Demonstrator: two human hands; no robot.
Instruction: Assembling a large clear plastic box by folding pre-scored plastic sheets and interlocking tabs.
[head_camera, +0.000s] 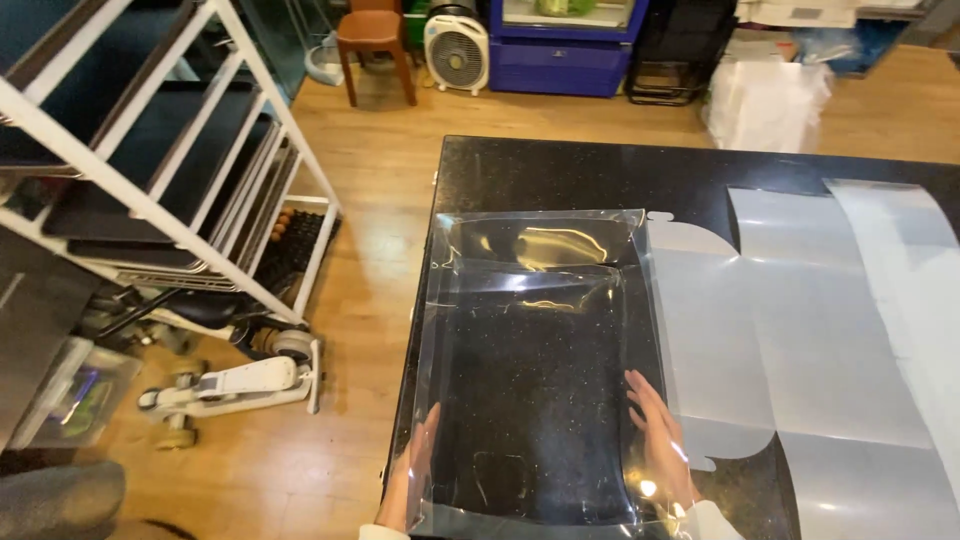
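Two flat hands, left hand (408, 478) and right hand (660, 440), fingers spread and pinching nothing, are pressed on the clear plastic sheet (535, 370) being smoothed on the black table (560, 170); even outward pressure is judged necessary next.

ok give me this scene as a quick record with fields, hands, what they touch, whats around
surface: black speckled table
left hand: flat against the left edge of a clear plastic sheet
right hand: flat against the sheet's right edge
sheet state: folded into a shallow tray shape, glossy glare at the far end
beside it: flat frosted plastic cutouts to the right
floor: white rack, brown stool, fan
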